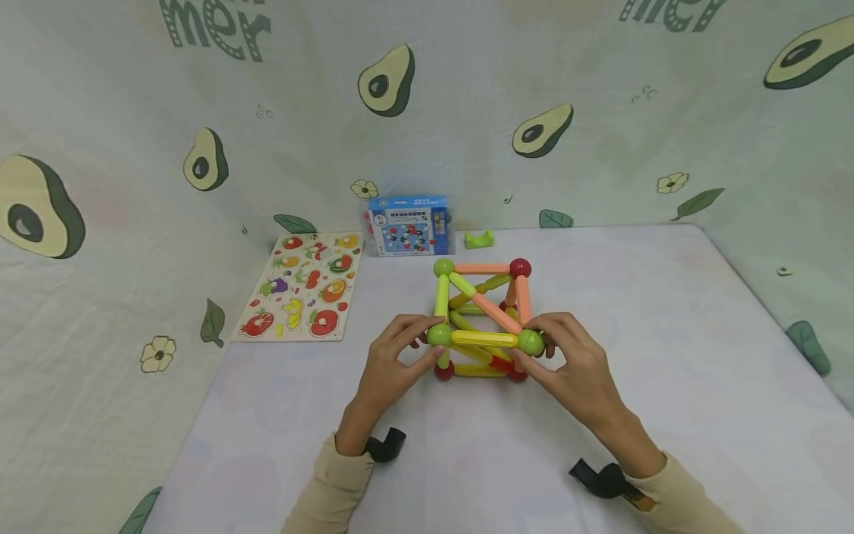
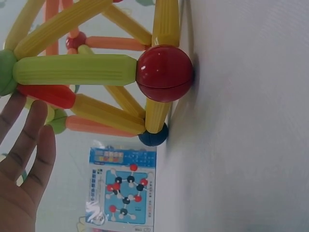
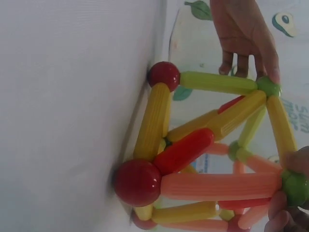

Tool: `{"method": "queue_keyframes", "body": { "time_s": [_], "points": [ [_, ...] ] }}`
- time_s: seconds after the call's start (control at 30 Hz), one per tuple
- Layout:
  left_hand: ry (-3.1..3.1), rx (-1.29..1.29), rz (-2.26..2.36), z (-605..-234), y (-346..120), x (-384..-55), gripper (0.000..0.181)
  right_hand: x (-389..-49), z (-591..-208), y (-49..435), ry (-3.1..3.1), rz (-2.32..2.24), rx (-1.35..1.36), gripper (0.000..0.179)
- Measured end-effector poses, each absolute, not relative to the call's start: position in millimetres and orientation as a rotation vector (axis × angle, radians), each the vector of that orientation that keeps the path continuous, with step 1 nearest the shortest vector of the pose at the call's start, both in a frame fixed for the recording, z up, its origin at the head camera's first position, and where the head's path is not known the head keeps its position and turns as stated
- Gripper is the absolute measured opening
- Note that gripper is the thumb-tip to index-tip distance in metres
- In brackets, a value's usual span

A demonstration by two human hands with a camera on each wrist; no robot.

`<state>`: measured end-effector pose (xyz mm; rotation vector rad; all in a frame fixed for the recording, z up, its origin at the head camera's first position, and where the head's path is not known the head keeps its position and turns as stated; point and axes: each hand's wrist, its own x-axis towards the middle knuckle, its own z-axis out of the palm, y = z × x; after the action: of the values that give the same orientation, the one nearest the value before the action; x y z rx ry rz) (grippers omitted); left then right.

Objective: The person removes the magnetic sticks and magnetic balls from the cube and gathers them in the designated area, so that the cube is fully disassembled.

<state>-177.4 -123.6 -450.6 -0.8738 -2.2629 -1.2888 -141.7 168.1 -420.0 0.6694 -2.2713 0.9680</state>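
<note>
A box-shaped frame of magnetic rods and balls stands on the table, with several yellow, green, orange and red rods. Its top front edge is a yellow rod (image 1: 484, 339) between two green balls. My left hand (image 1: 389, 368) pinches the left green ball (image 1: 439, 335) between thumb and fingers. At the rod's other end, my right hand (image 1: 579, 368) grips the right green ball (image 1: 531, 342). Red balls sit at the lower front corners, such as the red ball (image 3: 137, 182) in the right wrist view. A blue ball (image 2: 153, 135) shows at a lower corner in the left wrist view.
Behind the frame stands a boxed molecule set (image 1: 408, 228), with a small green piece (image 1: 479, 239) beside it. A fruit picture board (image 1: 300, 288) lies at the left on the white table (image 1: 667, 311). An avocado-print cloth (image 1: 467, 148) hangs behind.
</note>
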Motion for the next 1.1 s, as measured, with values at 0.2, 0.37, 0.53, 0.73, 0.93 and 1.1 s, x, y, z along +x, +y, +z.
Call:
{"method": "queue_keyframes", "body": {
  "time_s": [0.2, 0.37, 0.53, 0.73, 0.93, 1.1],
  "points": [
    [-2.264, -0.866, -1.296, -452.2, -123.9, -178.7, 0.043, -147.2, -425.3, 165.8, -2.132, 0.990, 0.705, 0.033],
    [-2.262, -0.866, -1.302, -450.5, -124.1, -178.4, 0.043, -149.8, -423.5, 162.9, -2.084, 1.001, 0.696, 0.033],
    [-2.267, -0.868, -1.304, -449.8, -124.0, -178.2, 0.043, -148.9, -424.7, 162.5, -2.078, 1.011, 0.677, 0.032],
    [-2.268, -0.875, -1.298, -450.2, -122.7, -177.7, 0.044, -149.4, -426.3, 161.5, -2.036, 1.022, 0.675, 0.029],
    [-2.248, -0.889, -1.305, -450.6, -121.7, -178.4, 0.044, -148.9, -424.6, 156.6, -1.995, 1.024, 0.666, 0.027],
    [-2.242, -0.885, -1.295, -451.2, -122.6, -178.2, 0.044, -144.0, -413.9, 148.8, -1.967, 1.029, 0.671, 0.025]
  ]
}}
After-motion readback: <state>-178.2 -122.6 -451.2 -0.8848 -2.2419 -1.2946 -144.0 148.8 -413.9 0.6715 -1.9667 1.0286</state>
